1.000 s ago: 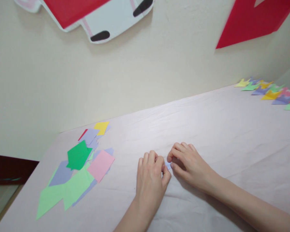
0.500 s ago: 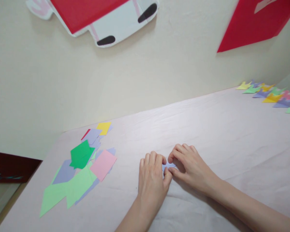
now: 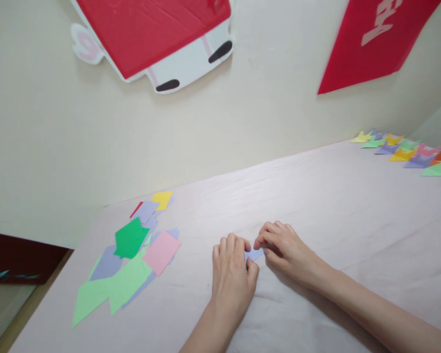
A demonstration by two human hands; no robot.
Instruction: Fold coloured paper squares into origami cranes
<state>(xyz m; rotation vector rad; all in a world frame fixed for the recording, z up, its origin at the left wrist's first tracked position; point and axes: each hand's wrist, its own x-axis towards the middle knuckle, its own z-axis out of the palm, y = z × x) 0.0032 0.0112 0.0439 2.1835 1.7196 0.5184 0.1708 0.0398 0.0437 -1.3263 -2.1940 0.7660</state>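
Note:
A small lilac piece of folded paper (image 3: 255, 254) lies on the pale cloth-covered table (image 3: 345, 215), pinched between both my hands. My left hand (image 3: 232, 277) curls over its left end with thumb and fingers closed on it. My right hand (image 3: 284, 247) grips its right end with fingertips pressed together. Most of the paper is hidden under my fingers.
A loose heap of coloured paper sheets (image 3: 130, 260), green, lilac, pink and yellow, lies at the left. A row of folded paper figures (image 3: 407, 153) runs along the far right by the wall. Red and white decorations (image 3: 158, 34) hang on the wall.
My hands have stayed together on the lilac paper with small finger shifts. The view has tilted, so the wall decorations sit lower in the picture.

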